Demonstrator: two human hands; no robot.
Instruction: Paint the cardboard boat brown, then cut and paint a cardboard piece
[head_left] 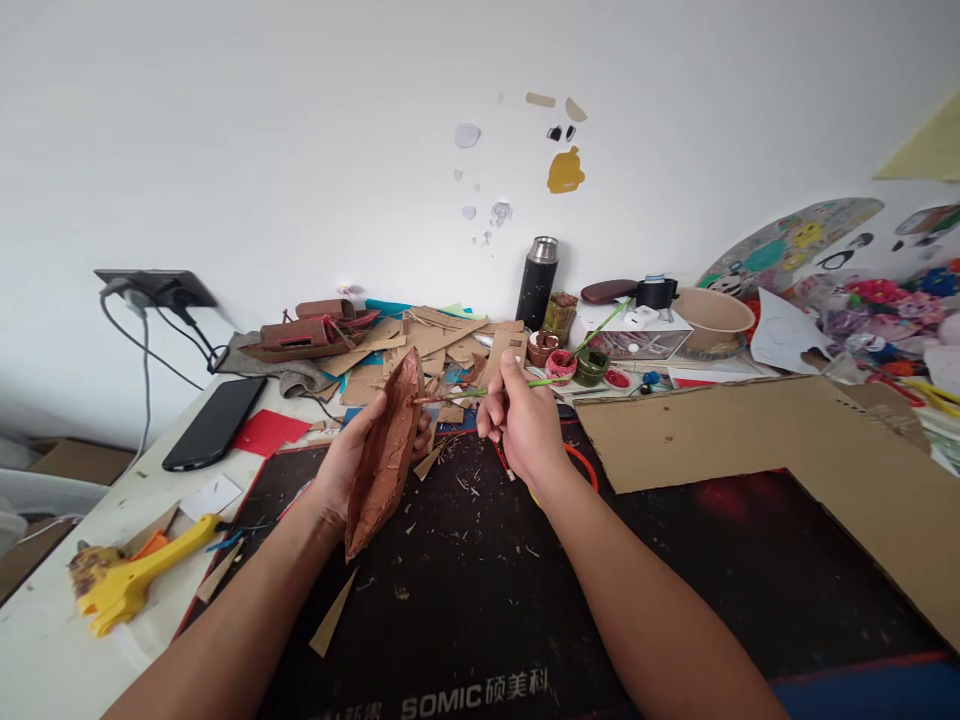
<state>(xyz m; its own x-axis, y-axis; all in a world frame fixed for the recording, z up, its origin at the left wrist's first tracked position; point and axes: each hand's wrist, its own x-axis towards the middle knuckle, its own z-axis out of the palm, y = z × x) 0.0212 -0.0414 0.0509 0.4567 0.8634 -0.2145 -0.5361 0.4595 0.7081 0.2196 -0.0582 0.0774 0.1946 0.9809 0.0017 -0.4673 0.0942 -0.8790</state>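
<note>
My left hand (343, 455) is wrapped round a small boat hull (386, 470) coated in reddish-brown paint, its hollow inside turned toward me and its length tilted. In my right hand (521, 415) a thin green paintbrush (472, 392) is pinched between thumb and fingers. The brown-smeared brush tip touches the inner face of the hull near its upper end. Behind the hands stand small open paint jars, one brown (543, 348), one red-pink (561, 366) with another green brush in it, and one dark green (592, 367).
A finished-looking brown model boat (307, 338) sits at the back left, beside a heap of cardboard scraps (442, 335). A yellow glue gun (142, 580) and a black phone (215, 424) lie on the left. A large cardboard sheet (712, 430) covers the right; a black flask (538, 285) stands behind.
</note>
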